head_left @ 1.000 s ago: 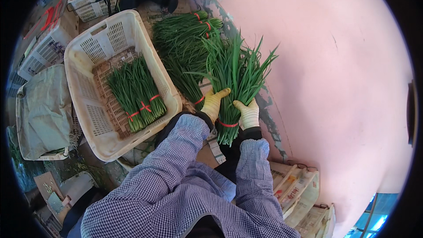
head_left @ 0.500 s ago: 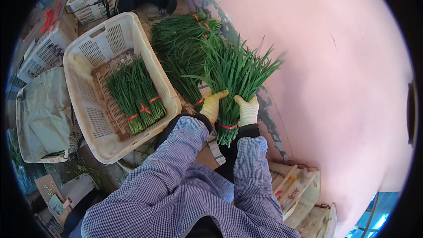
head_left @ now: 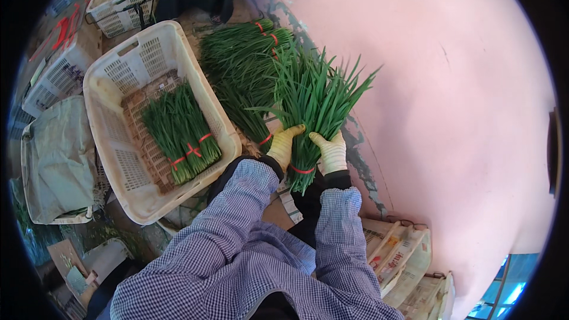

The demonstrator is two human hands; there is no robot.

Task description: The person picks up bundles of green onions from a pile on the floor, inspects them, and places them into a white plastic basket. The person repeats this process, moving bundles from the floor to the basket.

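A leafy bunch of garlic chives (head_left: 317,95) is between my two hands, leaves pointing away from me and cut stems toward my lap. A red band circles it near the stem end. My left hand (head_left: 284,144), in a yellowish work glove, is closed round its left side. On the right side my right hand (head_left: 332,153), in a paler glove, grips it with the thumb lying across the front. The fingers behind the bunch are hidden. Just left of it, more banded chives (head_left: 243,53) lie in a heap by the wall.
To the left stands a large off-white plastic crate (head_left: 109,148) with several red-banded chive bunches (head_left: 181,130) inside. A cloth-covered crate (head_left: 59,163) and other crates (head_left: 127,9) lie farther left and back. The pink wall (head_left: 450,95) closes off the right; stacked baskets (head_left: 400,255) stand at lower right.
My right hand has shifted slightly left, its thumb now farther across the bunch. The bunch's leaves have spread a little differently. Both hands keep hold of it.
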